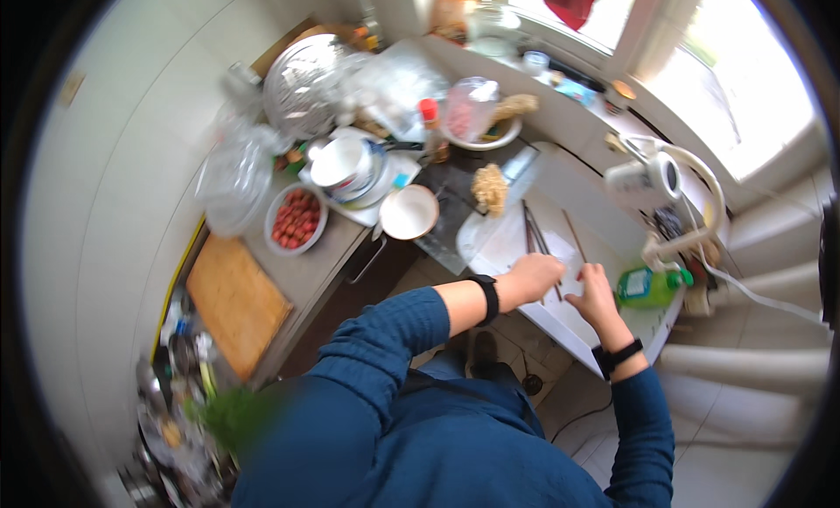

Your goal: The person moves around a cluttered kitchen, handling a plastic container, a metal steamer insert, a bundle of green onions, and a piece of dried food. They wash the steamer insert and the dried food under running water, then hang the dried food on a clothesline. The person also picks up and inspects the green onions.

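Observation:
Over the white sink (485,239), my left hand (535,279) is closed around several dark chopsticks (536,229). They slant up and away from the fist, and their lower ends show beneath it. To its right, my right hand (596,298) has its fingers at the near end of a single brown chopstick (573,232); the thumb stands out to the side. A green bottle of dish soap (646,288) lies just right of this hand. Beyond the left hand, a tan loofah sponge (489,188) rests at the sink's far left edge.
A white bowl (409,212) stands at the counter edge, beside stacked bowls (341,163) and a bowl of red fruit (295,220). A wooden cutting board (237,304) lies farther left. Behind the sink are a white water heater or faucet unit (640,180) and a curved pipe (712,186).

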A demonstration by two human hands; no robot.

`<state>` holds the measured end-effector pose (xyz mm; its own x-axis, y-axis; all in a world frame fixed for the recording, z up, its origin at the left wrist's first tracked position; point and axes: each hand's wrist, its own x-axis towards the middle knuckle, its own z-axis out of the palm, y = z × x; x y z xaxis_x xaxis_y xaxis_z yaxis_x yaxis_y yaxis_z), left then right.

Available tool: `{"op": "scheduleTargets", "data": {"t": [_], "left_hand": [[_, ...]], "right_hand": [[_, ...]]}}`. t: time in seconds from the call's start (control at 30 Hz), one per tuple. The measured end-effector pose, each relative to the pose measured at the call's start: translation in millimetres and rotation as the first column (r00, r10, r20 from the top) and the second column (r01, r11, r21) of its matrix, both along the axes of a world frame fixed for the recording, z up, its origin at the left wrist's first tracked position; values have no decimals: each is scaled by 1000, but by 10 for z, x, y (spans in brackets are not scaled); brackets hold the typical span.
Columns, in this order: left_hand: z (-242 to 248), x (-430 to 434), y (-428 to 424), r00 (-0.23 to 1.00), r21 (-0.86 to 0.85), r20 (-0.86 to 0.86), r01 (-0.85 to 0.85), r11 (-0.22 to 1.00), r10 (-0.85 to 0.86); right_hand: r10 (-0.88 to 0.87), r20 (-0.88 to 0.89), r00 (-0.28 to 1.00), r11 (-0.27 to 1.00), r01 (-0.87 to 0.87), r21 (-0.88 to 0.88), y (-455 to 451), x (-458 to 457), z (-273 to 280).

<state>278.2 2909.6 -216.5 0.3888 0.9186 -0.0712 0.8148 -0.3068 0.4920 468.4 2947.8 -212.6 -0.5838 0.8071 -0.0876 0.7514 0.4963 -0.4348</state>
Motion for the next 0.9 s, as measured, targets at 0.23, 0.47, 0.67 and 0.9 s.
{"op": "scheduleTargets", "data": {"t": [0.23,0.47,0.67,0.9], "left_hand": [[40,-67,-716,997,-79,-44,-74,994,70],[304,-817,-1877,806,51,193,-578,815,560],[446,-1172,-3309,429,86,265,-903,422,864],[474,-1258,-5113,38,48,257,-998,26,966]], "right_hand": [[206,68,976,978,-205,-28,-250,-102,-26],[381,-348,857,865,-463,-192,-852,-876,375],[763,-352,542,488,-840,-236,-1556,-1825,546],[930,-242,276,258,-961,-103,-2725,-2765,70]]}}
